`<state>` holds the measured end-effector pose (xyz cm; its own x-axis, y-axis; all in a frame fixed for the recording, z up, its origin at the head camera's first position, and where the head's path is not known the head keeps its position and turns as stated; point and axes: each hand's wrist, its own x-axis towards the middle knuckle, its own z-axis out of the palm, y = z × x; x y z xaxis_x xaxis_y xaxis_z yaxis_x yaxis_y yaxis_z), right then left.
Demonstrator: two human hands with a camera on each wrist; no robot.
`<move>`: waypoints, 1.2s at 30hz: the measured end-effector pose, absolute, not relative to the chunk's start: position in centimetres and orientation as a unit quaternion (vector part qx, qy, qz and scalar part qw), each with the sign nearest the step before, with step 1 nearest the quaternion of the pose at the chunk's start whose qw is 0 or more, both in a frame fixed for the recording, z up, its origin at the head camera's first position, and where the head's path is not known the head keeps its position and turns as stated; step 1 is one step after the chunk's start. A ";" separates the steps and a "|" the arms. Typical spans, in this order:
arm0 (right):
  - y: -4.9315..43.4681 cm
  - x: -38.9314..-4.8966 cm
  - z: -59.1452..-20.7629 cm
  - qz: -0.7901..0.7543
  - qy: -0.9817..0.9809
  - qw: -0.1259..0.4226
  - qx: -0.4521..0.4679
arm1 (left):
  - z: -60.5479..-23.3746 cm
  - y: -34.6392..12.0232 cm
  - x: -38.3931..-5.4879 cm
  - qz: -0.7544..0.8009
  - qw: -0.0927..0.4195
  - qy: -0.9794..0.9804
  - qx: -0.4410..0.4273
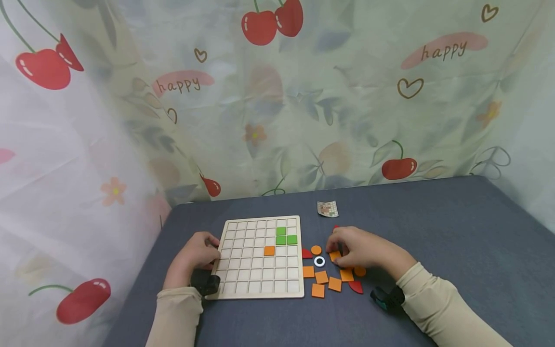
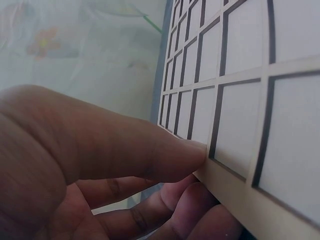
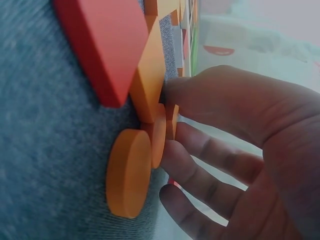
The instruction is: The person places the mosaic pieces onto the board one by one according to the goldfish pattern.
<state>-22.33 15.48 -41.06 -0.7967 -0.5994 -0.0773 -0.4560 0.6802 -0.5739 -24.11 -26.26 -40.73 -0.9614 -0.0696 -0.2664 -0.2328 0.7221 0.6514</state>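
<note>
A pale wooden grid board (image 1: 247, 275) lies on the dark table, with several green squares (image 1: 281, 240) and one orange square (image 1: 269, 250) in its cells. My left hand (image 1: 198, 251) grips the board's left edge. In the left wrist view, the thumb (image 2: 175, 157) presses on the rim while the other fingers curl against the side below. Right of the board, my right hand (image 1: 357, 246) pinches an orange square tile (image 1: 334, 256) among the loose pieces. That tile (image 3: 172, 121) sits between thumb and fingers in the right wrist view, partly hidden.
Loose orange squares (image 1: 318, 290), orange discs (image 1: 316, 250), red pieces (image 1: 356, 287) and a black-and-white ring piece (image 1: 319, 261) lie beside the board. A small printed card (image 1: 327, 209) lies farther back. A patterned curtain (image 1: 303, 120) hangs behind the table.
</note>
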 end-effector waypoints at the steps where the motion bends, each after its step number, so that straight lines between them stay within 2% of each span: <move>1: 15.5 -22.3 -41.1 -0.273 0.908 0.129 -0.289 | -40.7 -26.3 -24.1 0.363 0.112 0.921 -0.081; 20: 13.2 -21.5 -39.8 -0.281 0.901 0.077 -0.322 | -40.9 -26.6 -24.0 0.368 0.118 0.919 -0.081; 30: 6.5 -21.9 -39.0 -0.296 0.878 0.066 -0.370 | -40.8 -26.7 -24.1 0.382 0.125 0.912 -0.083; 36: 2.9 -22.4 -39.8 -0.277 0.887 0.059 -0.364 | -41.1 -26.9 -24.2 0.385 0.123 0.911 -0.080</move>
<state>-22.44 2.93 -39.84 -0.7276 -0.6790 0.0976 -0.6142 0.5813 -0.5337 -24.21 -26.89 -41.05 -0.9566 -0.0515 -0.2867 -0.2416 0.6904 0.6819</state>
